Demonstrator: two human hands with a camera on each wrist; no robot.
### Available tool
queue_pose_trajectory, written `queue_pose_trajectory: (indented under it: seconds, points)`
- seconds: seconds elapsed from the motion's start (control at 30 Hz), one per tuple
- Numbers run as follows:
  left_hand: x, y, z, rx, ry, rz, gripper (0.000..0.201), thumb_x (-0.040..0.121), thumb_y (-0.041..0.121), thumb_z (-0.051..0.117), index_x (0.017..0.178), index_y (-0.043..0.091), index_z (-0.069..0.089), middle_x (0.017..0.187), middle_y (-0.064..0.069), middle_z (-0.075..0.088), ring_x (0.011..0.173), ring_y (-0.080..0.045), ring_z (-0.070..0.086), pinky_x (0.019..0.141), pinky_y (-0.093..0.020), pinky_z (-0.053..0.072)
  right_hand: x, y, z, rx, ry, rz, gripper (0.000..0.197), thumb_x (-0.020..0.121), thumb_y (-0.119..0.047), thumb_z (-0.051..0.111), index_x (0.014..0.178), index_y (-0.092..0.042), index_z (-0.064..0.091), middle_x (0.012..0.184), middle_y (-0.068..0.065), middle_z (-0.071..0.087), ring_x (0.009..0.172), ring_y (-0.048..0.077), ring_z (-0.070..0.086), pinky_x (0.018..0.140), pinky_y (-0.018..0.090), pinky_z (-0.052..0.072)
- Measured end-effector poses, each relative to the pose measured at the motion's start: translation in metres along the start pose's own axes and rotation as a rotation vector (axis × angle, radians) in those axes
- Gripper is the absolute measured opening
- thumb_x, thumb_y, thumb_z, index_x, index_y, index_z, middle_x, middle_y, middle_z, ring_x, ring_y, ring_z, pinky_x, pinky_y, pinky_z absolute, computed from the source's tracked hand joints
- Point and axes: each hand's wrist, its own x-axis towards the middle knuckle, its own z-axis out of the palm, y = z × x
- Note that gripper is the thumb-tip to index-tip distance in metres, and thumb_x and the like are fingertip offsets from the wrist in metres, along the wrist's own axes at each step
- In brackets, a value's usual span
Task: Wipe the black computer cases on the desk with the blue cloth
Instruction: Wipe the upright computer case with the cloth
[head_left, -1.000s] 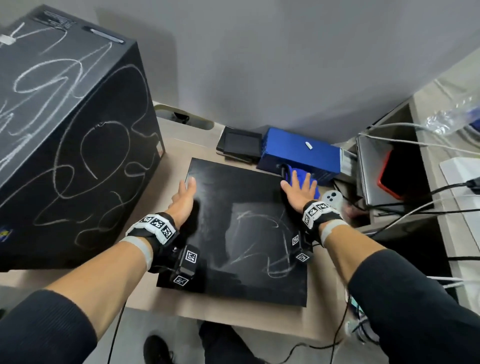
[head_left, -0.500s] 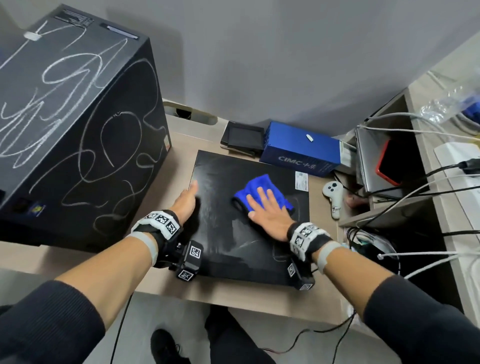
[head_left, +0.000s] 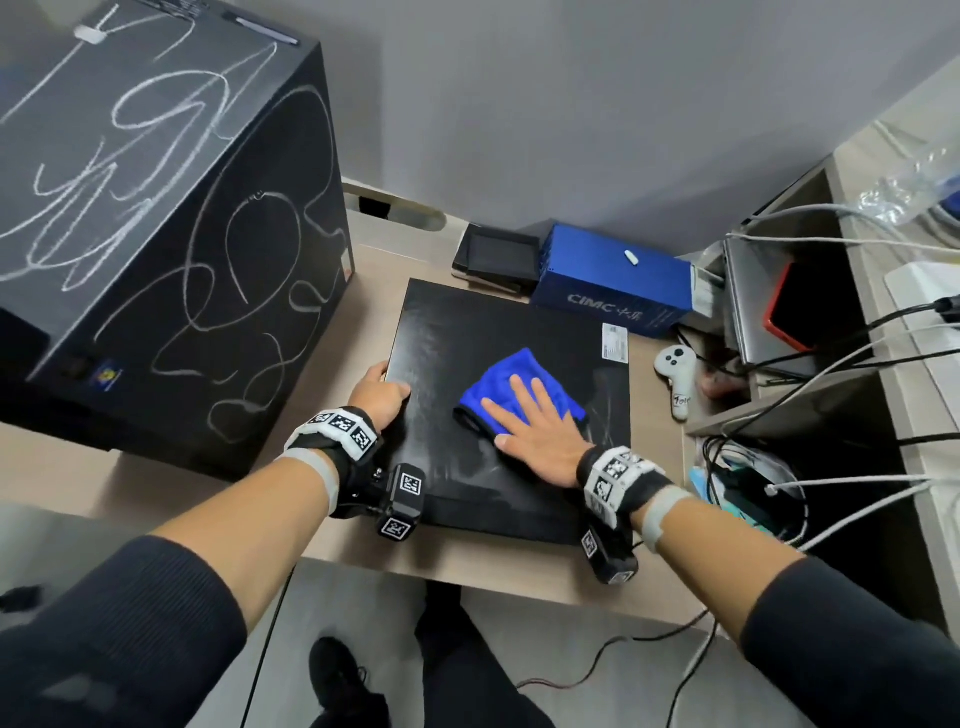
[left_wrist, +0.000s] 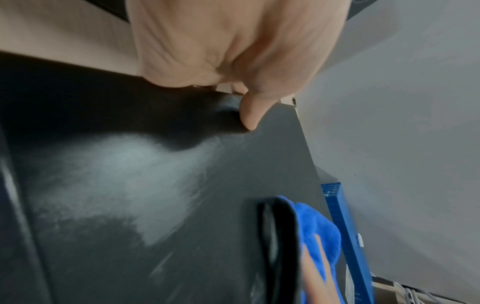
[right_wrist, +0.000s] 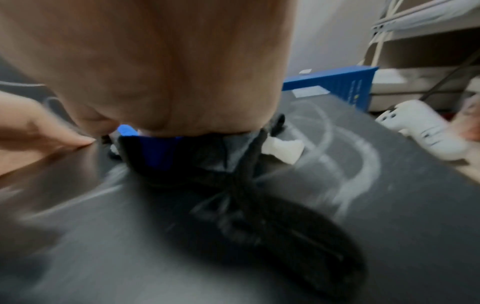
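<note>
A flat black case (head_left: 467, 332) lies on the desk in the head view, with faint white chalk streaks near its right edge (head_left: 605, 400). The blue cloth (head_left: 519, 366) sits on its middle. My right hand (head_left: 524, 421) presses flat on the cloth with straight, spread fingers. My left hand (head_left: 382, 392) grips the case's left edge, thumb on top (left_wrist: 249, 119) and the other fingers hidden past the rim. The cloth (left_wrist: 319, 230) shows at the lower right of the left wrist view, and under my palm (right_wrist: 155, 152) in the right wrist view. A tall black case (head_left: 171, 234) covered in chalk scribbles stands at the left.
Behind the flat case stand a blue box (head_left: 618, 291) and a small black device (head_left: 498, 257). A white controller (head_left: 675, 379) lies just right of it. Several cables (head_left: 831, 364) and a shelf crowd the right side. The desk's front edge (head_left: 467, 571) is close to my wrists.
My right hand slid the cloth from the case's far right corner to its middle, removing most chalk lines. My left hand, earlier lying straight along the left edge, now curls round it.
</note>
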Motion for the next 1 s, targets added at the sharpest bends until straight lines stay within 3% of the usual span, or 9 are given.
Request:
queue_pose_trajectory:
  seconds: [0.17,0.3,0.4,0.47,0.57,0.7,0.83,0.9,1.0]
  points:
    - [0.003,-0.006,-0.002,-0.043,0.018,-0.037,0.057,0.087,0.007,0.061,0.141,0.024,0.052,0.126,-0.005,0.065,0.111,-0.026,0.063,0.105,-0.041,0.047,0.042,-0.009,-0.025,0.077,0.105,0.198,0.07,0.095,-0.059,0.038,0.151,-0.05,-0.004,0.159,-0.001,-0.031,0.145,0.028,-0.03,0.114,0.064,-0.006]
    - [0.0,0.0,-0.002,-0.034,0.022,-0.049,0.057,0.081,0.007,0.065,0.136,0.02,0.057,0.123,-0.007,0.067,0.11,-0.028,0.065,0.103,-0.041,0.05,0.033,-0.055,0.0,0.063,0.079,0.085,0.071,0.094,-0.055,0.043,0.15,-0.051,0.0,0.159,-0.002,-0.029,0.145,0.027,-0.03,0.114,0.062,-0.01]
    - [0.01,0.0,-0.003,-0.001,0.019,-0.054,0.045,0.073,0.011,0.067,0.117,0.022,0.064,0.118,-0.01,0.069,0.109,-0.031,0.066,0.101,-0.045,0.051,0.002,-0.043,0.016,0.032,0.018,0.008,0.065,0.098,-0.044,0.042,0.15,-0.052,0.004,0.161,-0.004,-0.025,0.146,0.024,-0.028,0.115,0.061,-0.008]
    - [-0.004,0.009,-0.005,0.043,0.021,-0.079,0.055,0.06,0.018,0.065,0.115,0.017,0.064,0.114,-0.013,0.069,0.108,-0.031,0.064,0.1,-0.044,0.051,-0.014,-0.017,0.011,0.033,0.001,0.018,0.06,0.102,-0.038,0.037,0.151,-0.05,0.006,0.161,-0.002,-0.023,0.147,0.025,-0.026,0.116,0.062,-0.003]
    - [-0.015,0.005,-0.009,0.059,0.015,-0.093,0.022,0.066,0.014,0.067,0.086,0.019,0.06,0.094,-0.014,0.066,0.094,-0.029,0.06,0.09,-0.04,0.05,-0.012,0.013,-0.007,0.154,0.043,0.173,0.059,0.102,-0.04,0.037,0.151,-0.05,0.006,0.162,-0.003,-0.022,0.147,0.024,-0.025,0.115,0.064,-0.002]
    - [0.024,-0.038,-0.016,0.046,-0.014,-0.098,0.074,0.056,0.025,0.068,0.129,0.015,0.06,0.125,-0.014,0.066,0.112,-0.031,0.064,0.103,-0.049,0.05,0.01,-0.024,0.003,0.166,0.129,0.263,0.068,0.096,-0.052,0.042,0.151,-0.05,0.001,0.16,-0.001,-0.027,0.146,0.029,-0.027,0.114,0.064,-0.005]
    - [-0.013,-0.023,-0.021,0.06,-0.073,-0.17,0.019,0.086,0.021,0.061,0.099,0.008,0.066,0.092,-0.015,0.061,0.092,-0.026,0.053,0.09,-0.042,0.051,-0.011,-0.073,0.044,0.085,0.116,0.077,0.071,0.093,-0.047,0.047,0.149,-0.054,0.005,0.161,-0.004,-0.024,0.146,0.026,-0.027,0.114,0.062,-0.008]
    - [-0.02,-0.025,-0.024,0.101,-0.072,-0.183,0.025,0.091,0.023,0.056,0.102,0.003,0.067,0.083,-0.014,0.056,0.091,-0.025,0.048,0.08,-0.038,0.039,-0.029,-0.07,0.059,0.038,0.073,0.0,0.067,0.096,-0.043,0.043,0.149,-0.055,0.004,0.161,-0.005,-0.025,0.146,0.024,-0.028,0.115,0.061,-0.007]
    - [-0.022,-0.03,-0.026,0.119,-0.106,-0.147,0.04,0.095,0.021,0.057,0.127,-0.002,0.061,0.116,-0.026,0.063,0.094,-0.025,0.053,0.087,-0.043,0.049,-0.056,-0.042,0.062,0.022,0.037,-0.008,0.062,0.1,-0.037,0.036,0.15,-0.052,0.002,0.16,-0.006,-0.025,0.146,0.023,-0.028,0.114,0.063,-0.001]
